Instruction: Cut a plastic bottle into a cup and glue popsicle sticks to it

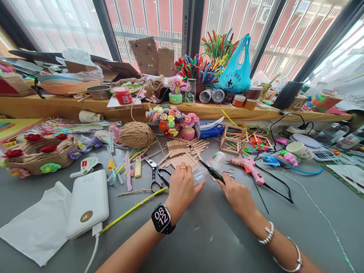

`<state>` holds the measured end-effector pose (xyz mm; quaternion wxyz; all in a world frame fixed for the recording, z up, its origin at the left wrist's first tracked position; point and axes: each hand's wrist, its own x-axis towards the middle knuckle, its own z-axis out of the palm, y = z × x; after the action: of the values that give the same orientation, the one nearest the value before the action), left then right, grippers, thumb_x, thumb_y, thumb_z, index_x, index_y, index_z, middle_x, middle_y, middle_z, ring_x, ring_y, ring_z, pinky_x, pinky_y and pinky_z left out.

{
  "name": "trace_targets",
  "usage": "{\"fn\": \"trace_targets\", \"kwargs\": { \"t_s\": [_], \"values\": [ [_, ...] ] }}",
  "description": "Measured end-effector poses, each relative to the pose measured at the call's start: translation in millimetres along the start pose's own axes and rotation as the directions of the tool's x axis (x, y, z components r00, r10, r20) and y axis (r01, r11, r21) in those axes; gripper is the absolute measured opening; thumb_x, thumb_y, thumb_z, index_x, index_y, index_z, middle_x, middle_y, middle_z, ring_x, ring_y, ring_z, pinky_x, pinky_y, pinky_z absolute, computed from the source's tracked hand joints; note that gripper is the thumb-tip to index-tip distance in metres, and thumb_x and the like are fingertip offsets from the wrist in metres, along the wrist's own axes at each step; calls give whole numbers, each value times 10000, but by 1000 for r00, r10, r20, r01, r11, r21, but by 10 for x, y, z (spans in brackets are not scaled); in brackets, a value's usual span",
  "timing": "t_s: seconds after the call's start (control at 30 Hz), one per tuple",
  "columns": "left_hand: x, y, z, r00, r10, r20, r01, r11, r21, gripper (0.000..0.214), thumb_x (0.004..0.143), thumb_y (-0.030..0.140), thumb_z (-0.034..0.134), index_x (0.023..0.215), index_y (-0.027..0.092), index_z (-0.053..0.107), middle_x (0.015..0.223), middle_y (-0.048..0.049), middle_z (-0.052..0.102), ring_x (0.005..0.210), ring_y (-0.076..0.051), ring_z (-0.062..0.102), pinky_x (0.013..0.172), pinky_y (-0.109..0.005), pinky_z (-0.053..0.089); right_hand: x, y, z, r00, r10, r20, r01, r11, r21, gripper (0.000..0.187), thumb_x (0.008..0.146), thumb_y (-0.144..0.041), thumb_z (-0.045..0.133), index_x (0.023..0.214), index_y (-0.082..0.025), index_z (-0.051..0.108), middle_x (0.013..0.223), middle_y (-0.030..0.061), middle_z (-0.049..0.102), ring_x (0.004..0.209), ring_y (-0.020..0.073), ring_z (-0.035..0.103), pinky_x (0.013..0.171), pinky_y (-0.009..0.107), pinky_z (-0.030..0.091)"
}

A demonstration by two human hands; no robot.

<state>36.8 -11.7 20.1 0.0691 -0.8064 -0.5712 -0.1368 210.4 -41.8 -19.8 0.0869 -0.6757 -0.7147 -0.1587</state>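
My left hand [183, 185], with a ring and a black watch on the wrist, is closed around a small clear plastic piece [200, 174] on the grey table. My right hand [236, 195], with bracelets on the wrist, grips a dark-handled tool [212, 172] whose tip points at that clear piece. A small clear bottle [217, 159] lies just beyond the tool. Flat wooden craft sticks [182, 151] are piled right behind my left hand.
Black scissors [156, 174], a pink glue gun [250, 168], a twine ball [136, 134], a white power bank [88, 203], a flower-trimmed woven basket [36, 153], a stick cube frame [234, 138] and a yellow stick [133, 208] surround my hands. A wooden ledge [57, 104] behind holds jars and pipe cleaners.
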Motion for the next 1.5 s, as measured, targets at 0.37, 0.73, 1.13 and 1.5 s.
{"fn": "trace_targets", "kwargs": {
  "t_s": [0.37,0.73,1.13,1.5],
  "values": [
    [-41,-16,67,998,29,49,-30,999,19,546,757,526,440,1041,65,508,849,-120,575,778,-241,552,675,-328,422,-63,-13,57,997,-1,-71,4,999,42,412,915,-380,217,907,-146,556,639,54,654,473,147,599,402,239,281],
    [-74,-4,101,997,70,37,-71,996,52,555,772,485,454,1172,100,454,860,-109,581,776,-225,545,679,-315,407,-74,-89,-35,999,17,-35,-17,1000,-6,336,910,-344,292,779,-163,541,507,22,613,415,137,588,352,231,224],
    [-117,8,119,997,80,10,-81,994,70,551,774,481,451,1172,100,455,894,-120,581,781,-236,542,679,-326,411,-56,-83,-9,1000,15,-27,-16,999,-34,417,906,-399,259,687,-162,523,454,35,595,391,146,576,357,231,220],
    [-130,13,115,998,59,6,-60,997,49,507,776,489,440,1128,125,471,860,-103,575,777,-230,542,672,-319,409,-112,-4,-76,986,-75,-152,70,997,-34,519,920,-404,138,654,-158,510,455,23,568,369,119,552,367,253,198]
  ]
}}
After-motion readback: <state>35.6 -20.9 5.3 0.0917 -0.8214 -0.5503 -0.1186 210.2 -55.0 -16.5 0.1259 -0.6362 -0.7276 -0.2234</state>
